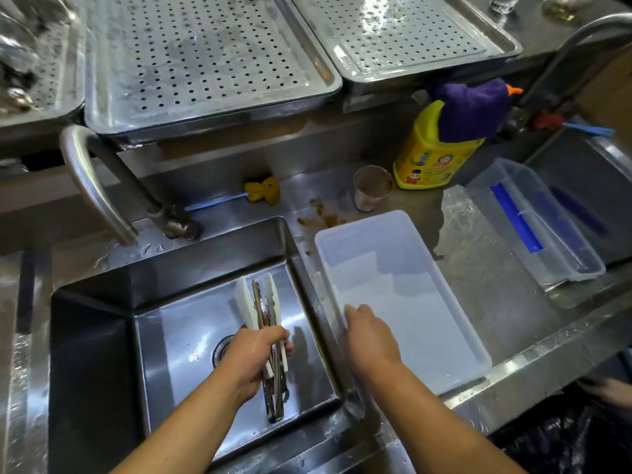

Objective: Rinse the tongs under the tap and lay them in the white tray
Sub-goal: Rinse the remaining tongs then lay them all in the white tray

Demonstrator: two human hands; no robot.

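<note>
My left hand (254, 357) grips a bunch of tongs (263, 309), steel ones and ones with white tips, over the steel sink (102, 336). Their white tips point away from me, their handles toward me. The curved steel tap (92, 186) stands at the sink's far left; no water is visibly running from it. My right hand (367, 336) rests on the near left rim of the white tray (427, 268), which sits on the counter right of the sink with nothing in it. The fingers curl over the rim.
Perforated steel drain trays (205, 63) line the back. A yellow detergent bottle (431, 155) with a purple cloth on top, a dirty cup (371, 188) and a yellow brush (263, 191) stand behind the tray. A clear lidded box (533, 220) lies at right.
</note>
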